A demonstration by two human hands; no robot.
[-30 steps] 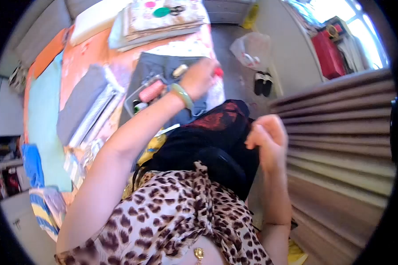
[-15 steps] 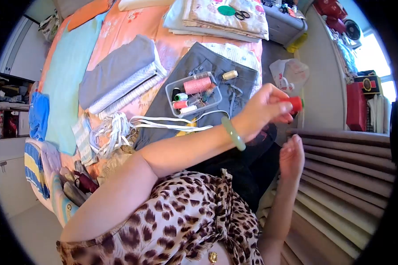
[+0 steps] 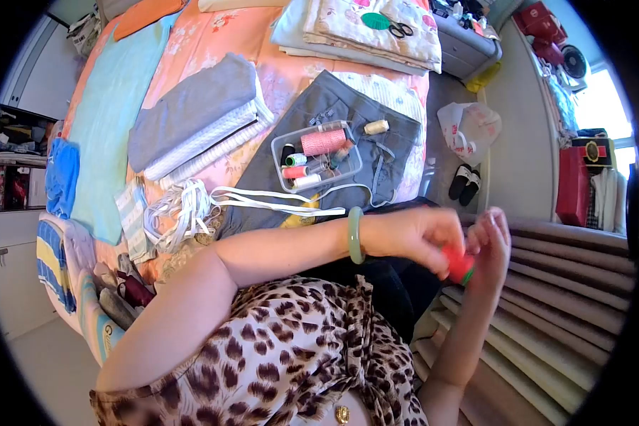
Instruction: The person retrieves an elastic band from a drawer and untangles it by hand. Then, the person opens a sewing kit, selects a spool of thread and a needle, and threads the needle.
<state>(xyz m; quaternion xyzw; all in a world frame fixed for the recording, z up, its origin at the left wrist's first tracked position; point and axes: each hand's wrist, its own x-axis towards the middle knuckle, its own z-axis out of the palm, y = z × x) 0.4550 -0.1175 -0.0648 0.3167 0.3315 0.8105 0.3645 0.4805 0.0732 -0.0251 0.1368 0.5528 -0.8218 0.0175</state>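
Lower and nearer the body than a half second earlier, the left hand (image 3: 415,234) has brought the red spool (image 3: 456,263) down beside the right hand (image 3: 491,245). The spool sits clamped in the left fingers, tilted, its green end toward the right wrist. The hands are close together, though I cannot tell whether their fingers touch, or whether the right one pinches a thread (blur hides anything that fine). What shows is two-handed handling of the spool, held out over the edge of the lap; as I judge it, any change of grip calls for the left fingers to stay firm, with nothing visible propping the spool from below.

On the bed (image 3: 220,42), a clear tub (image 3: 276,156) rests on dark grey cloth (image 3: 397,145), holding a large pink spool (image 3: 324,142) and several smaller ones. A cream spool (image 3: 376,127) lies outside it, on the same cloth. White cords (image 3: 182,211) bunch up left of the tub and trail below it toward the bangle (image 3: 356,236); they could snag the left forearm if it swings back. Scissors (image 3: 400,30) lie well apart on folded bedding (image 3: 334,25). Pleated brown cloth (image 3: 554,273) crowds the right forearm (tight quarters for an elbow).
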